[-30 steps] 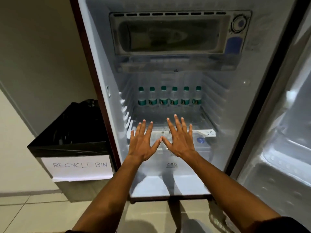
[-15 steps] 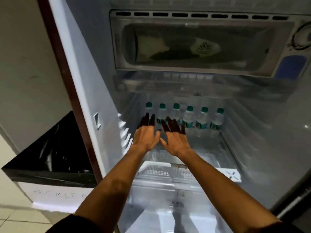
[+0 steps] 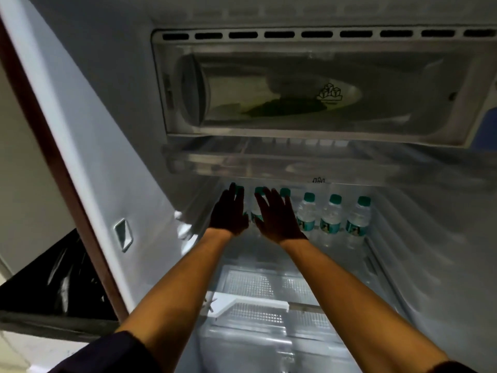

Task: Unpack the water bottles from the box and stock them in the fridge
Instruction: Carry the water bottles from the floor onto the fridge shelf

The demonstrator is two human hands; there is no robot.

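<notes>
Several small clear water bottles (image 3: 330,219) with green caps and green labels stand in a row at the back of the open fridge's shelf (image 3: 376,254). My left hand (image 3: 228,214) and my right hand (image 3: 277,216) reach deep into the fridge side by side, fingers straight and spread, backs up. They cover the leftmost bottles of the row; whether the fingers touch them I cannot tell. Neither hand grips anything. The box is out of sight.
A freezer compartment (image 3: 309,87) with a clear flap fills the top of the fridge, with a clear tray (image 3: 295,160) beneath it. A white crisper cover (image 3: 258,300) lies below my arms. A black-lined bin (image 3: 53,281) stands left of the fridge wall.
My head and both arms have moved forward into the fridge. My hands went from above the crisper cover to the left end of the bottle row, still open.
</notes>
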